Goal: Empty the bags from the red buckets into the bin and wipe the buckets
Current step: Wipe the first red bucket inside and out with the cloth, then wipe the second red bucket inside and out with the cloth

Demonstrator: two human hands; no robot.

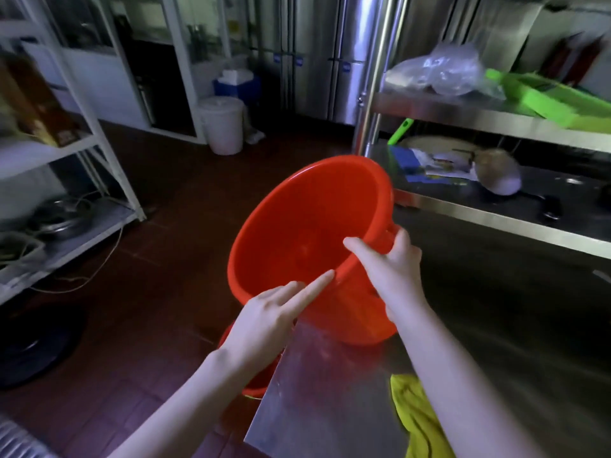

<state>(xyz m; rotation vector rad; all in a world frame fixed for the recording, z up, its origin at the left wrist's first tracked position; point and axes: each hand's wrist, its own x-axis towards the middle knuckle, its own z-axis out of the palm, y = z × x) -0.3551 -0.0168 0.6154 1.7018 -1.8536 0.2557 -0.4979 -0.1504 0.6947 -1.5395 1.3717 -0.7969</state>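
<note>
A red bucket is tilted on its side at the corner of the steel table, its open mouth facing me and empty inside. My right hand grips its rim on the right, thumb inside and fingers curled round the outer edge. My left hand reaches toward the near rim with two fingers straight, their tips at the rim's edge. A second red bucket is partly hidden below the table corner, under my left forearm. A yellow cloth lies on the table near my right forearm.
A white lidded bin stands on the floor at the back. White shelving is on the left, with a dark round object on the floor in front of it. A steel shelf unit on the right holds plastic bags, green trays and utensils.
</note>
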